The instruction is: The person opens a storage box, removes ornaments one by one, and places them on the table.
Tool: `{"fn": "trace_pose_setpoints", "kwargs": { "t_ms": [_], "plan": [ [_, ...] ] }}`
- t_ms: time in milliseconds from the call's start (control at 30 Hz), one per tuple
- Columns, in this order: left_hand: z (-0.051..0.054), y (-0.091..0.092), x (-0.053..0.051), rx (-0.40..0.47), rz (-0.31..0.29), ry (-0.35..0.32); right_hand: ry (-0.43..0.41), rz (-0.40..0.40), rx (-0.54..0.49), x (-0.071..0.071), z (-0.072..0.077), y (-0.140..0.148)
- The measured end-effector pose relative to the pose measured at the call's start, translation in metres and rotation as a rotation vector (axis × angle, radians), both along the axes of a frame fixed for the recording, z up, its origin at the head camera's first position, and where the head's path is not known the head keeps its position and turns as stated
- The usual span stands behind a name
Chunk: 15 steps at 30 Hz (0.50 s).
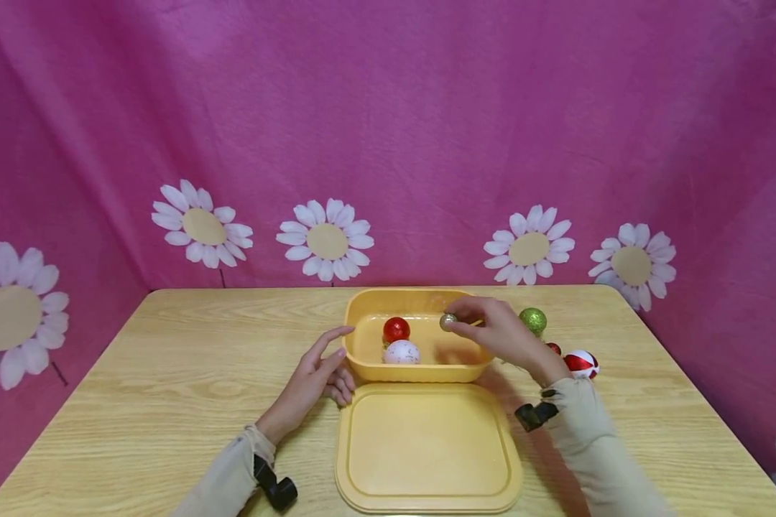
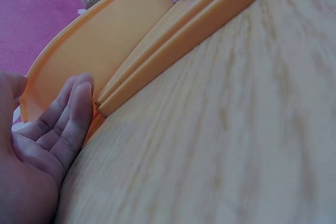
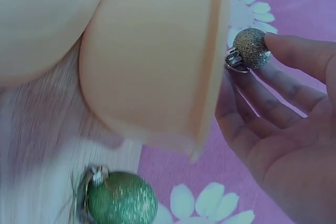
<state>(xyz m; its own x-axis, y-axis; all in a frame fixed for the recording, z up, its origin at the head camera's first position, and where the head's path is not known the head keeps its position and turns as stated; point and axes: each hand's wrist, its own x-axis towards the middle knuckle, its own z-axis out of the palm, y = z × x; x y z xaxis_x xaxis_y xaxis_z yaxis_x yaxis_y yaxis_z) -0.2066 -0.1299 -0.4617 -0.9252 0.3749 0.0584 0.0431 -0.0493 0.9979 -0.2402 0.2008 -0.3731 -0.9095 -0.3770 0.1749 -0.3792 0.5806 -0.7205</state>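
Over the right part of the yellow box [image 1: 394,373], my right hand [image 1: 501,332] pinches a small gold glitter ball [image 1: 448,322] between thumb and fingers; the right wrist view shows the ball [image 3: 252,49] with its silver cap beside the box wall [image 3: 152,61]. Inside the box, a red ball [image 1: 396,329] lies behind a white speckled ball [image 1: 402,352]. My left hand [image 1: 307,384] is at the box's left end, fingers loosely extended, the index finger and thumb at its rim. In the left wrist view that hand [image 2: 47,140] is beside the box wall [image 2: 105,40].
The yellow lid [image 1: 428,449] lies flat in front of the box. Right of the box are a green glitter ball [image 1: 533,321], a small red ball [image 1: 554,348] partly behind my right forearm, and a red-and-white ball [image 1: 581,364]. A pink flowered cloth [image 1: 420,143] hangs behind the table.
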Motion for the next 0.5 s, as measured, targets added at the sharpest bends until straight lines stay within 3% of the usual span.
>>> {"fn": "trace_pose_setpoints", "kwargs": {
  "t_ms": [300, 500],
  "plan": [
    [0.001, -0.002, 0.001, 0.000, 0.008, 0.002, 0.048, -0.026, -0.039, 0.009, 0.010, 0.025],
    [-0.001, 0.000, 0.000, 0.006, -0.001, 0.000, 0.004, -0.087, -0.052, 0.017, 0.015, 0.042]
  ]
}}
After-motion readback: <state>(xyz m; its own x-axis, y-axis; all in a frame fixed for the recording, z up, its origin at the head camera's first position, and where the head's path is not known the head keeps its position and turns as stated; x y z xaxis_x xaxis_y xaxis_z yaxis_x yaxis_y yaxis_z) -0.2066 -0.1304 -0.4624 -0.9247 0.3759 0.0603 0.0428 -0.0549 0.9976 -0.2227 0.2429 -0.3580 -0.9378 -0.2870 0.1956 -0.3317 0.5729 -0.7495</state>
